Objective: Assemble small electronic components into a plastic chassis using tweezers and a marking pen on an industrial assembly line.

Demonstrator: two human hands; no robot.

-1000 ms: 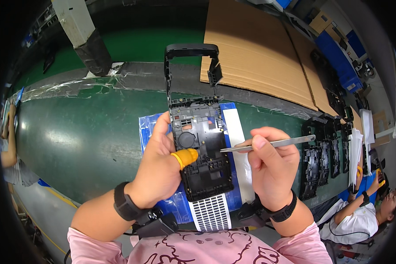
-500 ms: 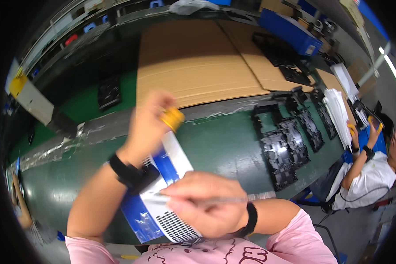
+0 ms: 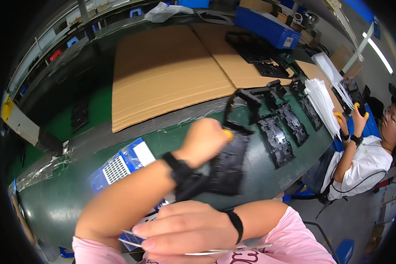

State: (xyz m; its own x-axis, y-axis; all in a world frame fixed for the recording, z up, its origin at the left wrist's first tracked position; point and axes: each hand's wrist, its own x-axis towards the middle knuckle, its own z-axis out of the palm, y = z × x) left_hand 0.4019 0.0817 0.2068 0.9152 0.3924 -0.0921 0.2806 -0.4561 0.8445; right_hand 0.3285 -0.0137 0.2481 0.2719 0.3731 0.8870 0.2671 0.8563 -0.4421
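Observation:
My left hand [image 3: 203, 141], blurred and with a yellow finger cot, closes on the left edge of a black plastic frame [image 3: 233, 165]. This frame has an open loop at its far end and lies on the green table. Low in front of me, my right hand [image 3: 180, 229] is closed round metal tweezers [image 3: 224, 252], whose two tips point left and stand apart. Left of my left forearm lies a blue-and-white sheet [image 3: 143, 153] with a grid of small white labels. More blue-and-white sheet shows between my forearm and right hand, mostly covered.
Several more black plastic frames [image 3: 276, 143] lie in a row to the right. Brown cardboard [image 3: 163, 66] covers the far table, with black parts and a blue bin [image 3: 268, 26] behind. At the right, a co-worker [image 3: 356, 163] sits beside white paper sheets [image 3: 321, 101].
My left hand has moved right, from above the labelled sheet to the nearest black frame, which has shifted left. The sheet now lies further left. My right hand has come closer to me with the tweezers.

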